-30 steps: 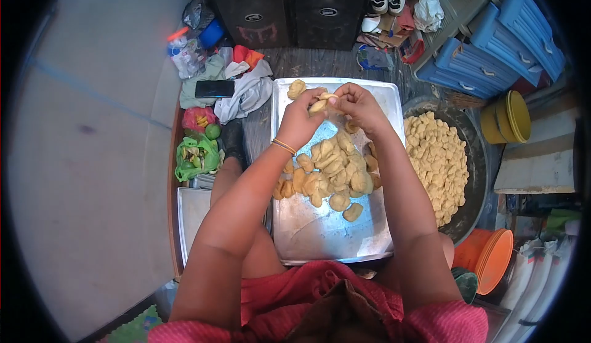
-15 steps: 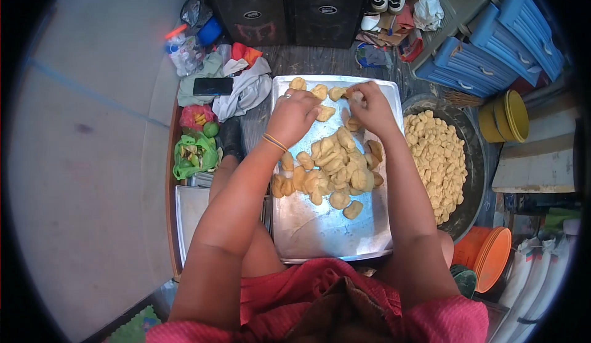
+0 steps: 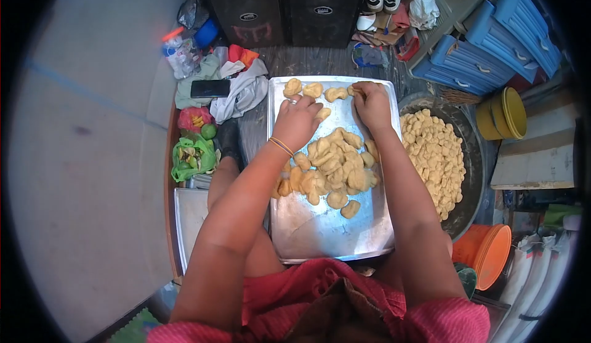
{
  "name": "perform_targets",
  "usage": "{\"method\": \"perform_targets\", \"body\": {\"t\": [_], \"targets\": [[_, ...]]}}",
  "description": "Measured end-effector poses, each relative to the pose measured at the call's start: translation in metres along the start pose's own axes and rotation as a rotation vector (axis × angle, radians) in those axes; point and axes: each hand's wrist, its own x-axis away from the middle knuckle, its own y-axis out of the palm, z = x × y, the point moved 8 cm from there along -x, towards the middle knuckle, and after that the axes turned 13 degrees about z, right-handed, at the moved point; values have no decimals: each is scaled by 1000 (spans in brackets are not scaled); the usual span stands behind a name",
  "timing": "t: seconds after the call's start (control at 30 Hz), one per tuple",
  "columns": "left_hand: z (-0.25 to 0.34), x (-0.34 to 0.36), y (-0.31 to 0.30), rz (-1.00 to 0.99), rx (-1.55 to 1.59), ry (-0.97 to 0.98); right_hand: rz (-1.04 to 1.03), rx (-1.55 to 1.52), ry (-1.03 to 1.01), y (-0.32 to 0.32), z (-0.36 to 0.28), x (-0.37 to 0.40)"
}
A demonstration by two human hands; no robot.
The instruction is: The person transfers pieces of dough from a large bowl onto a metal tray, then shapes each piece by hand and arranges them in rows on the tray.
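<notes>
A metal tray (image 3: 295, 235) lies in front of me with a heap of dough pieces (image 3: 335, 161) across its middle. Along its far edge sit separate lumps, among them a dough piece (image 3: 313, 90) and another dough piece (image 3: 336, 94). My left hand (image 3: 298, 121), with a ring and wrist bands, is closed around a small dough piece (image 3: 323, 114) showing at its thumb side. At the far right corner, my right hand (image 3: 373, 106) pinches a dough piece, mostly hidden under its fingers, against the tray. My right forearm covers part of the heap's right side.
A wide dark basin (image 3: 473, 177) piled with dough pieces stands right of the tray. Beyond it are a yellow bucket (image 3: 503, 115) and an orange bucket (image 3: 490, 254). On the left lie a phone (image 3: 210, 88), cloths and a green bag (image 3: 194, 158). Black speakers (image 3: 320, 29) stand behind.
My right hand has moved slightly outward to the far right corner, its fingers now lower on the dough. My left hand has drawn back a little, uncovering more of the far-row lumps.
</notes>
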Motion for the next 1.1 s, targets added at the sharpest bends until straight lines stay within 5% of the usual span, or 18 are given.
{"method": "perform_targets", "body": {"t": [0.1,0.2,0.37,0.47,0.6,0.67,0.9,0.97,1.1], "targets": [[-2,1,5,-92,61,-52,91,1,-110,-12,-32,-4],[-2,0,4,-85,48,-36,-65,10,-213,9,-48,-3],[-28,-8,-20,121,1,-206,-260,121,-58,32,-38,-10],[-50,-5,-22,108,93,-380,-108,84,-15,3,-47,-16],[-58,-3,-19,74,130,-362,-110,50,103,-7,-11,-23],[-56,-2,-20,72,127,-369,-274,-53,115,13,6,-16],[-58,-2,-17,35,135,-387,-182,-84,122,18,3,-9],[-57,-3,-18,48,125,-378,-17,145,-119,5,-26,-7],[-58,-5,-22,116,144,-441,-159,139,-162,16,-58,-7]]}}
